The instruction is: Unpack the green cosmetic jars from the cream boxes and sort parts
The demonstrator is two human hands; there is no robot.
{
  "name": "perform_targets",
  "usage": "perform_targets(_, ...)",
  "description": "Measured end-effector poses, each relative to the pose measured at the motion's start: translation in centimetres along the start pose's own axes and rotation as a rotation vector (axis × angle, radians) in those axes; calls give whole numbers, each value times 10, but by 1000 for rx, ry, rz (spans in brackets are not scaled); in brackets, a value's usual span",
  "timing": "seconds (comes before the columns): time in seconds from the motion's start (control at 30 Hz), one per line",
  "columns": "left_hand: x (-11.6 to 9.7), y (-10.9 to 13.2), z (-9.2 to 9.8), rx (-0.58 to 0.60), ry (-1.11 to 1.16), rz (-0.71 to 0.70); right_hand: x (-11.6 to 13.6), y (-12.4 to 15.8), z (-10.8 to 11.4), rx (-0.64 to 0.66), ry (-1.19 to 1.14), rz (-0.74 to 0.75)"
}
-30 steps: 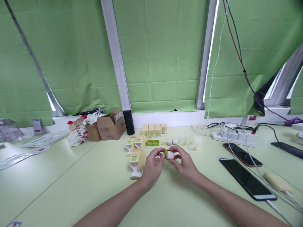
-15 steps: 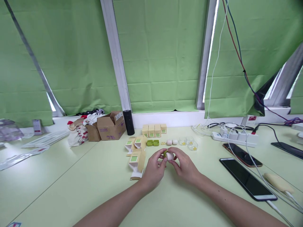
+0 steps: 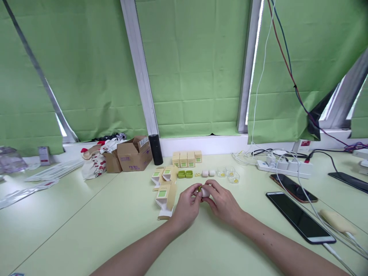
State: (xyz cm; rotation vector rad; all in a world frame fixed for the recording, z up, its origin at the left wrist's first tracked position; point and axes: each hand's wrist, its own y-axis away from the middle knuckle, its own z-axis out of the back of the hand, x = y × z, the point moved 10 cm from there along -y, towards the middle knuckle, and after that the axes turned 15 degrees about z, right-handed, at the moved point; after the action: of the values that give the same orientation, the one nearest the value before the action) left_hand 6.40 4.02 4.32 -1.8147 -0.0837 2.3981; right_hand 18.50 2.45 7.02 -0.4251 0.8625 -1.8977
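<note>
Above the table, my left hand (image 3: 187,205) pinches a small green cup-like piece (image 3: 199,188). My right hand (image 3: 225,202) grips a small whitish rounded piece (image 3: 205,193) right against it; fingers cover much of both. Just beyond my hands stand two small green square cups (image 3: 185,174), tiny yellow bits (image 3: 197,174) and two pale pinkish-white rounded pieces (image 3: 208,173). To their right are three clear cases (image 3: 233,178) with yellow marks inside. Left of my hands lie opened small card boxes (image 3: 162,193) with green labels.
Several closed card boxes (image 3: 183,159) stand behind the small parts. A brown carton (image 3: 134,155), a black cylinder (image 3: 155,149) and a cloth bag (image 3: 94,165) are at the back left. Phones (image 3: 300,217), a power strip (image 3: 283,168) and white cables occupy the right side.
My right fingers have shifted over the whitish piece, which is now more covered, and the green piece has turned slightly. The things on the table have stayed put.
</note>
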Motion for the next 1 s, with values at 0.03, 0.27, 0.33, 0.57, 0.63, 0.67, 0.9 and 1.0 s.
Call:
perform_targets(0.03,-1,0,0,0,-11,-6,0,0,0,1,1,2)
perform_targets(0.27,-11,3,2,-49,-81,-29,5,-2,-1,49,25,2)
perform_targets(0.33,-11,2,2,-52,-97,-10,5,-2,-4,70,12,-7)
perform_targets(0.57,-10,0,3,-66,-156,26,9,-8,-8,109,28,-5)
perform_targets(0.63,-10,0,3,-79,-172,26,9,-9,-9,124,45,-7)
perform_targets(0.67,-11,0,3,-82,-183,24,9,-9,-10,129,50,-8)
perform_targets(0.9,-14,0,2,-73,-205,31,10,-12,-8,128,40,-25)
perform_targets(1.0,-13,-1,2,-74,-198,43,9,-12,-8,117,17,-36)
